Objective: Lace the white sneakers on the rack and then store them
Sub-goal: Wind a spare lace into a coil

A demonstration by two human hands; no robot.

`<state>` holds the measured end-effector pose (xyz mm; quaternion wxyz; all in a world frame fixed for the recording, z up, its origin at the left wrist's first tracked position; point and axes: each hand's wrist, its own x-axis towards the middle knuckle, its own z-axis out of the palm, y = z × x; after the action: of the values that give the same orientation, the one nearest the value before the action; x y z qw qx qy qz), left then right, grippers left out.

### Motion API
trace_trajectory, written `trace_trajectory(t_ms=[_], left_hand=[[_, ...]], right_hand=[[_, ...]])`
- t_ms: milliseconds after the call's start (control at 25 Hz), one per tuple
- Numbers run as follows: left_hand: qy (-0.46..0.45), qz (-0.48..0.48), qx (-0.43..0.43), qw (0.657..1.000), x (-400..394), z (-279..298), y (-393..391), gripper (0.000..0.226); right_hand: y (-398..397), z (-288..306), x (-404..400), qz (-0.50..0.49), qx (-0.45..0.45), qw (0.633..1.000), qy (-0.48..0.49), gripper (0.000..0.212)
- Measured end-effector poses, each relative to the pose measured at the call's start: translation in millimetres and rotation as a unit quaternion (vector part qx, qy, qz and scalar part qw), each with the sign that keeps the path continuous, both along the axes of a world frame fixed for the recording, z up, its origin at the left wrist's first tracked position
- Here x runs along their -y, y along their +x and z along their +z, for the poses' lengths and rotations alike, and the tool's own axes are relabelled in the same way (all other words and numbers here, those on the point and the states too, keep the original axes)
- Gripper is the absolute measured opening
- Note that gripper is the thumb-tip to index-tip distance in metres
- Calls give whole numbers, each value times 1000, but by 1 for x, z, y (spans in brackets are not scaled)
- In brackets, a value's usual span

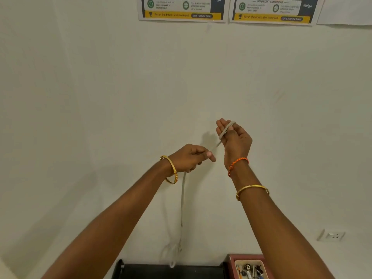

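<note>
Lacing not begun, by my reading: left hand (189, 158) pinches and right hand (234, 137) loops over its fingers the pale flat fabric shoelace (182, 198), held raised before the wall; sneakers out of view.

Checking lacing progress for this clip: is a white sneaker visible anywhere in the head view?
No: only the pale flat shoelace shows, stretched between the left hand and right hand before the wall; no sneaker appears.
</note>
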<state>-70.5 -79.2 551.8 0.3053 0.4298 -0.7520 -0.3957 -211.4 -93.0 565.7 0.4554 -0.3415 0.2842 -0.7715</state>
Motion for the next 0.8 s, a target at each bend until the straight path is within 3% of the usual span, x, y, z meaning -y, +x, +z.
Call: trace_trajectory(t_ms=[80, 200, 240, 320, 480, 600, 720, 800], left_hand=[[-18, 20, 8, 1000, 2, 3, 6, 30], [-78, 73, 0, 994, 11, 12, 21, 27], [-102, 95, -5, 990, 18, 14, 26, 24], [-131, 149, -11, 980, 29, 19, 31, 21], [-137, 190, -58, 971, 41, 23, 26, 23], [-48, 177, -106, 977, 39, 8, 24, 21], [46, 108, -135, 984, 30, -16, 22, 25], [67, 60, -109, 990, 21, -24, 16, 29]], right_hand=[[-6, -15, 11, -82, -146, 986, -11, 22], [-20, -44, 16, -114, -415, 902, -18, 21], [-23, -51, 12, -92, -470, 878, -11, 21], [-23, -55, 2, -27, -498, 867, 18, 23], [-10, -32, -22, 148, -359, 920, 50, 33], [-5, -11, -31, 225, -194, 954, 41, 34], [-1, 1, -27, 234, -17, 971, 37, 31], [3, 4, -12, 184, 52, 981, 44, 31]])
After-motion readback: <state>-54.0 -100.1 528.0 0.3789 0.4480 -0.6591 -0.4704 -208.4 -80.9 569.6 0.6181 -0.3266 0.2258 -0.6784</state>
